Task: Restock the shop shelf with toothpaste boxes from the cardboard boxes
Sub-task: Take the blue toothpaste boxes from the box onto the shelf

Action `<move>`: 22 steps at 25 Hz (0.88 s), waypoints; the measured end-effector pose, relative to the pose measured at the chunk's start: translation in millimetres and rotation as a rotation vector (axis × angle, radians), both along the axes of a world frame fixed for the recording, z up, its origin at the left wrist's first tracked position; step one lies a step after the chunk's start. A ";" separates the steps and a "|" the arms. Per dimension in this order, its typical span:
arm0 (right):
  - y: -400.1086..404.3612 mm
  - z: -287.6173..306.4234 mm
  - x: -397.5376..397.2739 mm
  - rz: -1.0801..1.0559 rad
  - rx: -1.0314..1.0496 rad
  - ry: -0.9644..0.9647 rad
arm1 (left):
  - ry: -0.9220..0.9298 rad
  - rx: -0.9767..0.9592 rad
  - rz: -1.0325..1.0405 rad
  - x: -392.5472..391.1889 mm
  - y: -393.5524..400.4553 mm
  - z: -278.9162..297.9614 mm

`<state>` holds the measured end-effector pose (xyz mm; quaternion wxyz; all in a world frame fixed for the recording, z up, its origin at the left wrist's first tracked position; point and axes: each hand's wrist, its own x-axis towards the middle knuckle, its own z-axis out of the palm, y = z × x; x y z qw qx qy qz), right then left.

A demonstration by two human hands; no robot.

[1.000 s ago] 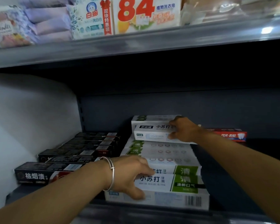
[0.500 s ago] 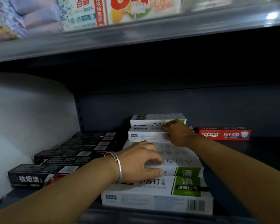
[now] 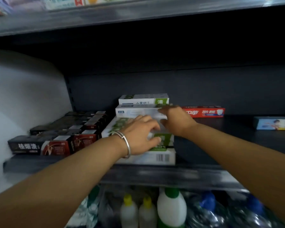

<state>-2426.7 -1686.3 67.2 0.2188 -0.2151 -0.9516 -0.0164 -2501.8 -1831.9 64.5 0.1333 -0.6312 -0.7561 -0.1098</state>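
White-and-green toothpaste boxes lie in a row from front to back in the middle of the dark shelf (image 3: 237, 142). The front box (image 3: 155, 157) shows its barcode end. Two more white-and-green boxes are stacked at the back; the lower one (image 3: 135, 111) is gripped at its right end by my right hand (image 3: 174, 119). My left hand (image 3: 141, 134), with a silver bracelet on the wrist, rests spread over the boxes in the middle of the row. The upper back box (image 3: 143, 99) lies against the rear wall.
Black-and-red toothpaste boxes (image 3: 56, 137) fill the shelf's left side. A red box (image 3: 204, 111) lies at the back right, a blue one (image 3: 275, 123) at the far right. Bottles with yellow and green caps (image 3: 155, 211) stand on the shelf below. Another shelf hangs above.
My left hand has slid from the front box back along the row toward my right hand. The view has tilted down, showing the lower shelf's bottles.
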 end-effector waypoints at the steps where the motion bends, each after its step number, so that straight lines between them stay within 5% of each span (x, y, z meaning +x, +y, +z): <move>1: -6.7 -2.2 22.1 0.002 0.010 0.026 | 0.002 -0.002 0.018 16.4 -3.0 -1.3; 7: -39.9 -43.5 178.6 0.040 -0.018 0.097 | -0.095 0.030 0.029 141.9 -17.8 -47.0; 14: -32.1 -142.5 341.4 -0.038 -0.076 -0.157 | -0.213 -0.095 0.009 284.0 -14.3 -145.7; 22: -13.4 -225.7 423.6 -0.221 -0.211 -0.407 | -0.279 -0.328 -0.060 353.4 -23.0 -246.8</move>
